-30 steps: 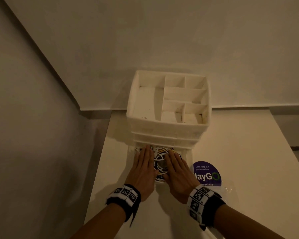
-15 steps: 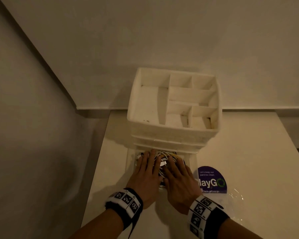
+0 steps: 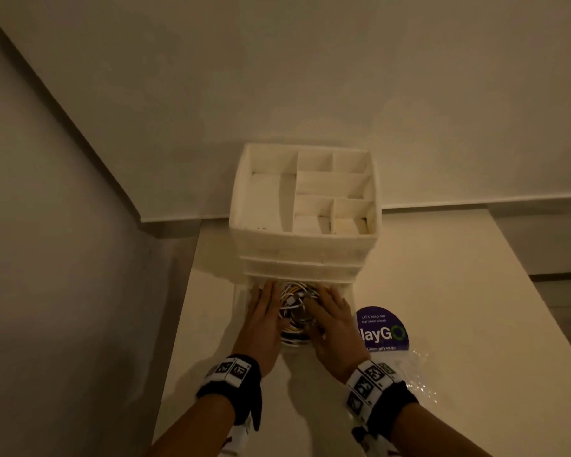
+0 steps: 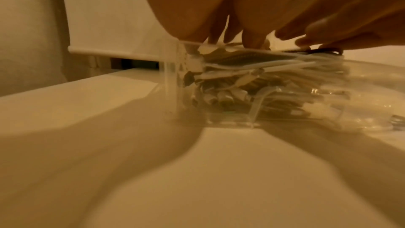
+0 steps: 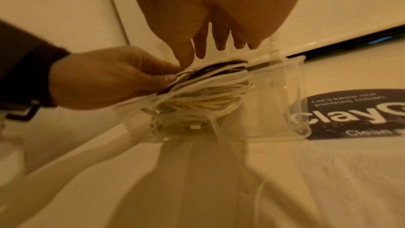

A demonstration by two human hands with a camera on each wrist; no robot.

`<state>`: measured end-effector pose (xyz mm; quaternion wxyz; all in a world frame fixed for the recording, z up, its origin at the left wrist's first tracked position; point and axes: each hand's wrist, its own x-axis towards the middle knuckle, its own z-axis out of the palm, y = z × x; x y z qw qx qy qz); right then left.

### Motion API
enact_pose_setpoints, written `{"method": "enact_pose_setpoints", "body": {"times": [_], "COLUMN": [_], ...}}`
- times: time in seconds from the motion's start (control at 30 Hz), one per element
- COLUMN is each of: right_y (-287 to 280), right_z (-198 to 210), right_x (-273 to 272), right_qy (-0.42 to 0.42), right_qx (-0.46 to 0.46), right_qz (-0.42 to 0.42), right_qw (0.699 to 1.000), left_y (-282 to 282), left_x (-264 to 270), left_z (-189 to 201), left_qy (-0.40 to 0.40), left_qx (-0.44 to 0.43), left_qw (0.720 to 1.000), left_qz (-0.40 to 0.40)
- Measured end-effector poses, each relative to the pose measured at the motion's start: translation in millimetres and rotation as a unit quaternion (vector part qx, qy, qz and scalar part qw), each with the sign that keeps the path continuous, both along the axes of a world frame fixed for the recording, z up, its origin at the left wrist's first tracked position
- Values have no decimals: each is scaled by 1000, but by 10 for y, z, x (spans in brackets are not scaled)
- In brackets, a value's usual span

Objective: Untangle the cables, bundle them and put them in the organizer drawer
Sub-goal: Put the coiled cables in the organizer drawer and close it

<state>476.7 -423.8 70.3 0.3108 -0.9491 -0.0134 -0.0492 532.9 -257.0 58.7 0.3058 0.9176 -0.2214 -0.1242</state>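
Head view: we press both palms onto the coiled cables point(image 3: 295, 311) packed in the clear organizer drawer point(image 3: 345, 293), pulled out from the base of the white organizer point(image 3: 302, 249). Our left hand point(image 3: 265, 319) and right hand point(image 3: 335, 324) lie flat, fingers straight and close together, the bundle beneath and between the fingertips, gripping nothing. Loops stand at or just above the drawer rim under the fingers. Our judgement: once pressure lifts, the springy coils may rise and snag the frame above as the drawer slides shut. A purple sticker point(image 3: 383, 329) sits just right of the right hand.
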Motion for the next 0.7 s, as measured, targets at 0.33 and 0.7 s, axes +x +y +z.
{"method": "enact_pose_setpoints", "body": {"times": [0.33,0.7], "right_y": [-561,-852], "right_z": [250,112], "right_x": [339,621], "right_qy": [169,246], "right_qx": [237,299], "right_qz": [-330,-226], "right_qw": [898,894], "left_y": [352,354], "left_x": [442,893], "left_z": [218,122], "left_qy": [-54,208], "left_qx": [-92,-155], "left_qw": [962,956], "left_qz": [251,137]}}
